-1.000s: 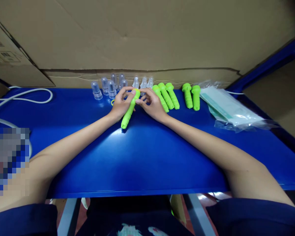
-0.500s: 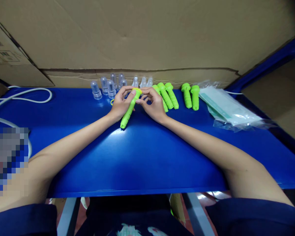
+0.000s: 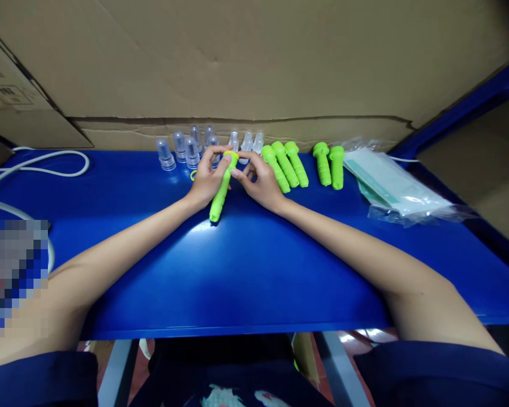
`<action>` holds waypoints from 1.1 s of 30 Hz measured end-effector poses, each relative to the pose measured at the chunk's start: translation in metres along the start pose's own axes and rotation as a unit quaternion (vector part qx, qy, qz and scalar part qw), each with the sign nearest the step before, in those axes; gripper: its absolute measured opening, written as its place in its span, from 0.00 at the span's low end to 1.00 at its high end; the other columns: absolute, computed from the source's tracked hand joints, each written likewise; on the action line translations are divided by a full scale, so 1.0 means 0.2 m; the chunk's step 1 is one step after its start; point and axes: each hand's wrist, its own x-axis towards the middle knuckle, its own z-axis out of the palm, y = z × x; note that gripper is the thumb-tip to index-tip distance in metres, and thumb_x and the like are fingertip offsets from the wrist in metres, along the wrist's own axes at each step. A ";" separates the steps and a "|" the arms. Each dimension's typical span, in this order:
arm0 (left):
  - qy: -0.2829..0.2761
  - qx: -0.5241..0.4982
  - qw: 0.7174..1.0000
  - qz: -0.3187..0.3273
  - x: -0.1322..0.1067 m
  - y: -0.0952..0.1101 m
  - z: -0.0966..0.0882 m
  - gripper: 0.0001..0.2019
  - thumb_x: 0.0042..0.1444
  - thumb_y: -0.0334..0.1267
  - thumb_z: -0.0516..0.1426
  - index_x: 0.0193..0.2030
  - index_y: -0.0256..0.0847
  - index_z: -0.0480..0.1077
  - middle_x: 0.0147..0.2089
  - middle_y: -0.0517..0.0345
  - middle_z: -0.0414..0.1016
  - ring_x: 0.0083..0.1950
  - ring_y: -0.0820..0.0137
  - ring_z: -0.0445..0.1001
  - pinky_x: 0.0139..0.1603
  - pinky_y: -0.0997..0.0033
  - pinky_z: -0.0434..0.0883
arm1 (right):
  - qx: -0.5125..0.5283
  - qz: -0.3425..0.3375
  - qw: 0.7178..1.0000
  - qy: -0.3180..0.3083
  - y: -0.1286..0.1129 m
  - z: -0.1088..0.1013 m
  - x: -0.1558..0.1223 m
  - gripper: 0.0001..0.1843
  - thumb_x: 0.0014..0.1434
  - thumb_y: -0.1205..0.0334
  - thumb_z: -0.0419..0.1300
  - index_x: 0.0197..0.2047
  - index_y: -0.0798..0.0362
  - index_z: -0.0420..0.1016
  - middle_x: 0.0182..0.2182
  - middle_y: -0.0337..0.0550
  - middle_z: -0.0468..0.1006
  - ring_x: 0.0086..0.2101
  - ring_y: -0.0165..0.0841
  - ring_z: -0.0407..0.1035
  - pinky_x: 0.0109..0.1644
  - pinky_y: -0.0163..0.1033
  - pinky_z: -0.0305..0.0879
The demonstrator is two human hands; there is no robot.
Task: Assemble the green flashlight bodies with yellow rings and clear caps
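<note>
- In the head view, the person's left hand [image 3: 207,180] is wrapped around a green torch-shaped tube [image 3: 220,200].
- The tube is over the blue table [image 3: 246,277], between both hands. It is tilted, with its wide top pointing away and its thin end near the person.
- A yellow ring [image 3: 231,153] is at the wide top. The right hand [image 3: 261,183] has its thumb and pointer finger there. It is hard to tell if they pinch the ring or only touch it.
- To do this well, the left hand should hold the tube snug so it can't spin. The right fingertips should press gently all around, so the ring sits flat.
- Three green tubes [image 3: 285,165] lie just beside the right hand.
- Clear plastic caps [image 3: 192,154] stand behind the left hand, near a loose yellow ring [image 3: 193,175].
</note>
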 end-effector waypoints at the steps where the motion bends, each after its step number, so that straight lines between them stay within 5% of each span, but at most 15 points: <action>1: -0.002 -0.001 1.000 0.000 0.00 0.00 0.00 0.12 0.68 0.48 0.58 0.50 0.44 0.67 0.64 0.52 0.75 0.36 0.76 0.80 0.23 0.81 0.74 | -0.005 0.001 1.000 -0.006 0.00 0.00 0.00 0.26 0.71 0.38 0.56 0.59 0.51 0.69 0.44 0.46 0.78 0.28 0.30 0.70 0.35 0.41 0.73; 12: 0.034 0.007 0.999 -0.025 0.01 -0.03 0.01 0.11 0.68 0.47 0.58 0.51 0.45 0.68 0.55 0.52 0.77 0.31 0.76 0.77 0.25 0.79 0.75 | 0.000 0.034 0.998 -0.059 0.00 -0.02 -0.01 0.24 0.71 0.47 0.57 0.65 0.49 0.66 0.47 0.49 0.79 0.31 0.35 0.74 0.38 0.46 0.78; 19: 0.023 -0.004 0.998 -0.051 0.00 -0.02 0.02 0.13 0.67 0.48 0.61 0.51 0.46 0.66 0.48 0.57 0.78 0.22 0.82 0.71 0.20 0.82 0.71 | -0.002 0.027 0.998 -0.061 0.01 -0.03 -0.01 0.24 0.69 0.53 0.59 0.66 0.46 0.68 0.60 0.53 0.73 0.32 0.33 0.74 0.39 0.46 0.79; 27: 0.005 -0.014 0.999 -0.039 0.00 0.00 0.02 0.13 0.66 0.39 0.59 0.56 0.48 0.66 0.61 0.53 0.75 0.28 0.80 0.75 0.20 0.82 0.70 | -0.014 0.005 0.998 -0.053 0.01 -0.03 -0.02 0.25 0.71 0.55 0.56 0.70 0.45 0.68 0.64 0.53 0.69 0.35 0.33 0.74 0.40 0.46 0.80; 33: -0.006 -0.024 0.999 -0.044 0.00 0.01 0.01 0.13 0.67 0.38 0.57 0.57 0.49 0.67 0.58 0.54 0.77 0.29 0.78 0.76 0.20 0.82 0.70 | -0.033 0.017 0.998 -0.053 0.01 -0.03 -0.02 0.26 0.74 0.49 0.52 0.70 0.43 0.69 0.64 0.53 0.66 0.37 0.33 0.74 0.45 0.47 0.80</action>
